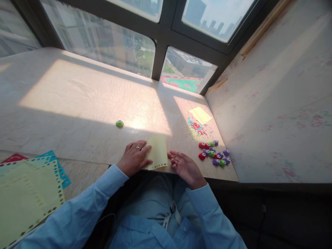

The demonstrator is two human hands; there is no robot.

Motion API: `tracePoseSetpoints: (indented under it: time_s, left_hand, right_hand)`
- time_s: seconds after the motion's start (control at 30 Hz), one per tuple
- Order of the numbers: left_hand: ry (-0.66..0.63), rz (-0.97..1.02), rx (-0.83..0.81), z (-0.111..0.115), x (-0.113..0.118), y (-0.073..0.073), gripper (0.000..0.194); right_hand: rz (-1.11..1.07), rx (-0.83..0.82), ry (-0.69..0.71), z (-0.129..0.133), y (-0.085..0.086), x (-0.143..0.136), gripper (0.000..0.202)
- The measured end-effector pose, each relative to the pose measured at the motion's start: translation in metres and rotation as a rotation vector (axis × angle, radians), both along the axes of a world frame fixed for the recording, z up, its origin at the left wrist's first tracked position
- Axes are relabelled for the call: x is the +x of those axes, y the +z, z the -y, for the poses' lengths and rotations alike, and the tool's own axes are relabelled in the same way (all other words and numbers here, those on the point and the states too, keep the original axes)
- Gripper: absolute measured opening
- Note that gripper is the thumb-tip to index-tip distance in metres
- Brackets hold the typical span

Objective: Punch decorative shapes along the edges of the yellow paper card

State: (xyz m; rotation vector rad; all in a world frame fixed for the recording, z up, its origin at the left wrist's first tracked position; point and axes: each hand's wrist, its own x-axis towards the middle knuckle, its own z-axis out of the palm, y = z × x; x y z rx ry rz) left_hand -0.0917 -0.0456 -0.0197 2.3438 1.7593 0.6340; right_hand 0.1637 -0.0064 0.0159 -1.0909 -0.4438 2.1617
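A small sheet of yellow paper [157,152] lies near the front edge of the wooden surface, with punched shapes along its bottom edge and near its top left corner. My left hand [135,156], wearing a ring, holds the sheet at its left side, thumb and fingertips on the paper. A bit of purple shows between its fingers; most of that thing is hidden. My right hand [186,166] is turned partly palm up at the sheet's right edge, its fingers loosely bent and apart from the thumb, with nothing visible in it.
A green craft punch [119,123] stands farther left. Several red, green and purple punches [215,153] cluster at right, near red and blue paper bits [197,128] and another yellow sheet [200,115]. Larger punched sheets [28,197] lie at left. A window [109,41] and wall [280,114] border the surface.
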Motion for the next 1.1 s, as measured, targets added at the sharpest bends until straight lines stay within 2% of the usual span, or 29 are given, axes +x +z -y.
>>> tracePoseSetpoints:
  time_s: [0.27, 0.43, 0.5, 0.63, 0.73, 0.93, 1.03, 1.1]
  left_hand:
    - [0.002, 0.010, -0.016, 0.001, 0.001, 0.004, 0.052]
    - [0.006, -0.004, -0.022, 0.001, 0.002, 0.005, 0.052]
    - [0.007, -0.011, -0.025, 0.001, 0.002, 0.005, 0.052]
    - [0.006, -0.001, -0.033, 0.001, 0.002, 0.005, 0.055]
    - [0.013, 0.003, -0.048, 0.001, 0.002, 0.005, 0.056]
    - [0.014, 0.020, -0.077, 0.001, 0.001, 0.003, 0.068]
    - [0.036, 0.036, -0.090, 0.000, 0.000, -0.002, 0.083]
    - [0.049, 0.067, -0.098, -0.001, 0.000, -0.004, 0.092]
  right_hand:
    - [-0.195, -0.087, 0.184, -0.010, 0.009, -0.022, 0.015]
    - [-0.170, -0.070, 0.254, -0.011, 0.014, -0.029, 0.025]
    - [-0.078, -0.018, 0.234, -0.010, 0.014, -0.030, 0.030]
    - [0.161, 0.186, 0.066, -0.009, 0.014, -0.031, 0.034]
    - [0.190, 0.309, 0.014, -0.010, 0.015, -0.029, 0.036]
    - [0.229, 0.324, -0.016, -0.012, 0.017, -0.026, 0.044]
    - [0.366, 0.350, -0.078, -0.015, 0.014, -0.025, 0.058]
    - [0.480, 0.406, -0.041, -0.020, 0.009, -0.024, 0.055]
